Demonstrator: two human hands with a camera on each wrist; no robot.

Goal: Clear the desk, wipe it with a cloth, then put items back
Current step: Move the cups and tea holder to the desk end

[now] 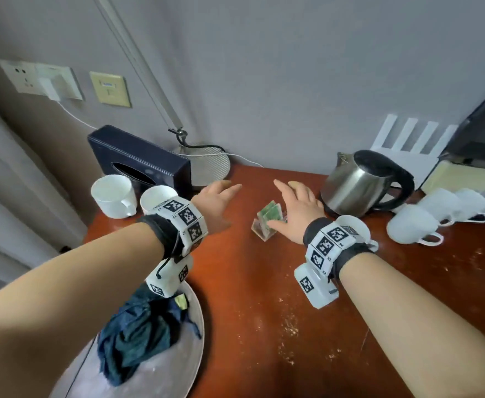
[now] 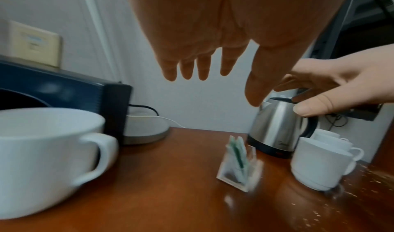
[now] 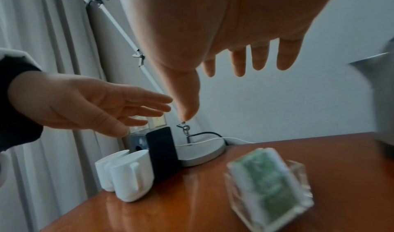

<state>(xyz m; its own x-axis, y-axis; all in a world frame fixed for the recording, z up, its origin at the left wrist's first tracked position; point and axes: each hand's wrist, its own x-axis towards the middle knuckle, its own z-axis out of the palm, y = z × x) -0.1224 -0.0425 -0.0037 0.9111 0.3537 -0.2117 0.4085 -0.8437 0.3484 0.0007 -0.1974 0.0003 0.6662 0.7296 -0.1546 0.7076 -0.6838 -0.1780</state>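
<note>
A: Hovering over the worktop (image 1: 264, 326), left hand (image 1: 217, 201) and right hand (image 1: 296, 209) both have fingers spread, gripping nothing. Why?

B: Probably choosing what to clear first. The acrylic holder (image 1: 265, 222) at frame centre, beneath the right hand, holds green sachets (image 2: 237, 158).

A: The cloth (image 1: 138, 331)?

B: Bunched on the tray (image 1: 178, 366), lower left, probably waiting for wiping.

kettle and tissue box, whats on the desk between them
In the head view, the clear holder of green packets stands between kettle and tissue box, with the lamp base further back.
</note>
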